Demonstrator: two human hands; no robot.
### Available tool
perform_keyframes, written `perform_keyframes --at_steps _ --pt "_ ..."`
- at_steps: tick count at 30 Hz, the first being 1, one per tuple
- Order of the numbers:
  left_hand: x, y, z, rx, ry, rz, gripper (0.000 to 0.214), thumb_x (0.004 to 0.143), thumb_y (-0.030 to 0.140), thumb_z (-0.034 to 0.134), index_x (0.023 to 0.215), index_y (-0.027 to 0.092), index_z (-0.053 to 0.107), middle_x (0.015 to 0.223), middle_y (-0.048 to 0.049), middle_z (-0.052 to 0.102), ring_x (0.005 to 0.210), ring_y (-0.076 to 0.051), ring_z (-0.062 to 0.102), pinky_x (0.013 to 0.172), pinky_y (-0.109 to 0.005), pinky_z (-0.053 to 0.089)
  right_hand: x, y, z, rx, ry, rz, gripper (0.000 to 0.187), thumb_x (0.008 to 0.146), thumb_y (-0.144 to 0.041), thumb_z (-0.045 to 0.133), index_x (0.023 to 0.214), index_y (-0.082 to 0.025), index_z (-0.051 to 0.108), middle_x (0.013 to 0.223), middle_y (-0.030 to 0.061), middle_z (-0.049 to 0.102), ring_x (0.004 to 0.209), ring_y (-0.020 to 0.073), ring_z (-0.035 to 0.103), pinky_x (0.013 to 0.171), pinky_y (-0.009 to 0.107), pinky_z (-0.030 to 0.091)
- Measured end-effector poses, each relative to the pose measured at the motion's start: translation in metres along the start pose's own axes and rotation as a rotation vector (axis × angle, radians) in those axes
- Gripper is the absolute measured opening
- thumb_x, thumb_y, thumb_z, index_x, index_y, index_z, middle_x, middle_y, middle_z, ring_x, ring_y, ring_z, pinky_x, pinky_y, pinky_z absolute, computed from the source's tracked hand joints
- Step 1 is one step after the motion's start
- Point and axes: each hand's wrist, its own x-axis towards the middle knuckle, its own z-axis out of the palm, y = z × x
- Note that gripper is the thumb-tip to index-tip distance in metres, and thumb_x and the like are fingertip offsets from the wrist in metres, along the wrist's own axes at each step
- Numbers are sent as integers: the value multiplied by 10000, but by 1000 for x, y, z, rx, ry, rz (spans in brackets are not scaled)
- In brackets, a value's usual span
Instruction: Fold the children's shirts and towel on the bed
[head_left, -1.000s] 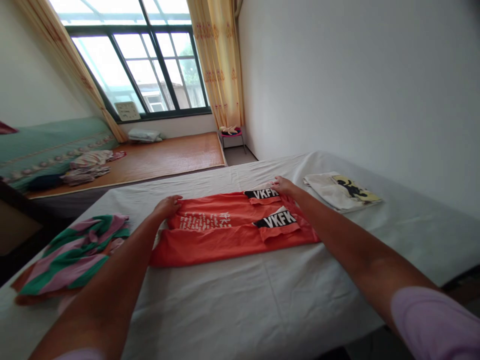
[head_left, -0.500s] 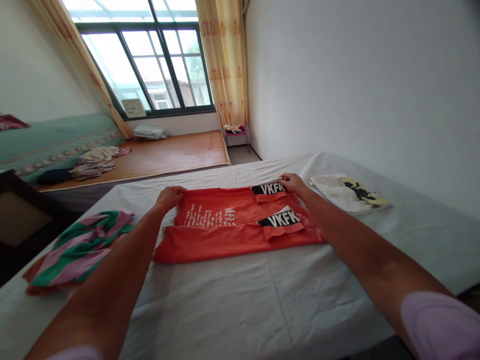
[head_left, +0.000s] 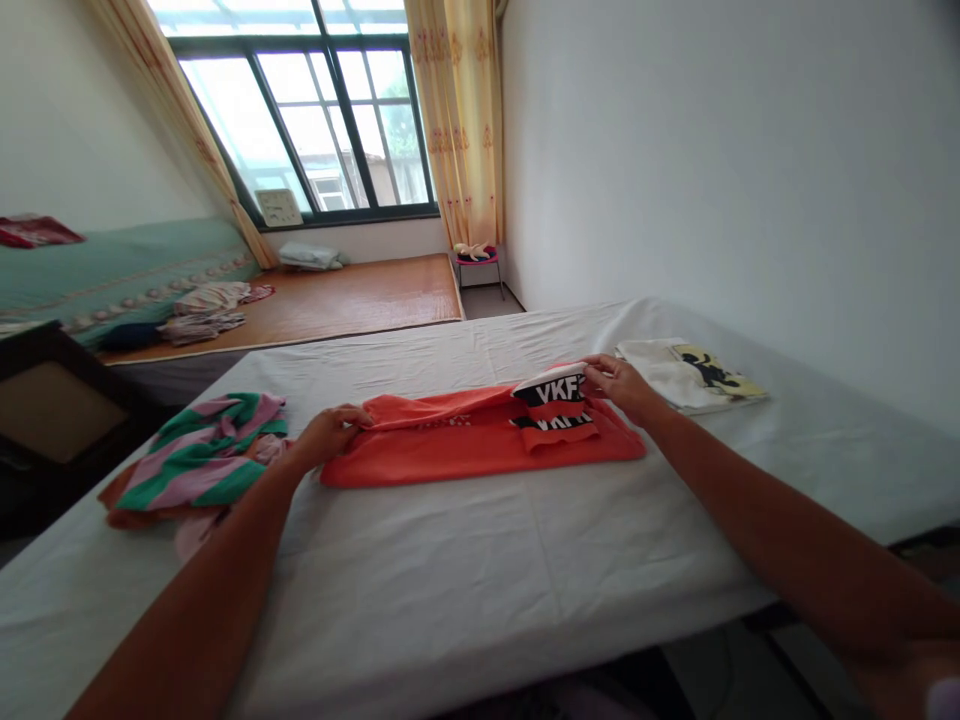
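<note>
An orange-red T-shirt (head_left: 465, 455) lies on the white sheet, with its far side folded over toward me so that most of its white lettering is covered. Its two black sleeve ends marked "VKFK" now sit close together at the right. My left hand (head_left: 334, 432) is closed on the shirt's far left corner. At the far right, by a black cuff, my right hand (head_left: 611, 385) pinches the shirt's edge. Just left of my left hand rests a crumpled green and pink striped garment (head_left: 202, 450).
A folded white shirt (head_left: 682, 375) with a yellow and black print lies at the right, near the wall. The white sheet (head_left: 450, 570) covers the table. Beyond are a low bed (head_left: 360, 300), a small pink stool (head_left: 478, 258) and a window with curtains.
Both hands have drawn the shirt's far edge toward me, over its middle. The shirt is narrower, its print mostly hidden, and the two cuffs have come together. The view has shifted slightly.
</note>
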Motion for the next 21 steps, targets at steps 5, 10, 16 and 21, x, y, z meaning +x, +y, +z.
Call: perform_keyframes --at_steps 5,10,16,21 --pt "-4 -6 8 38 133 20 256 683 369 520 736 243 737 950 -43 723 989 -233 639 981 -352 457 -9 11 -1 -264 94 21 415 710 -477 708 975 -171 619 970 95 682 838 214 656 699 324 568" --pt "-8 -4 10 42 149 23 273 705 352 498 786 232 729 981 -47 720 996 -229 640 996 -360 444 -7 13 16 -147 -140 36 340 713 -399 723 964 -181 649 917 55 719 844 219 669 728 324 570" --pt "-15 -3 10 45 165 32 303 717 357 478 819 230 734 1038 -60 710 1014 -231 633 1006 -361 433 -9 -27 16 200 -58 149 171 765 -336 654 828 -185 605 779 15 712 700 160 674 658 283 579" --pt "-17 -9 5 64 159 35 318 705 355 477 837 234 740 1049 -50 709 1030 -234 627 1004 -352 437 -70 -44 -1 398 -67 332 152 831 -331 612 866 -186 581 760 69 724 639 169 695 560 257 572"
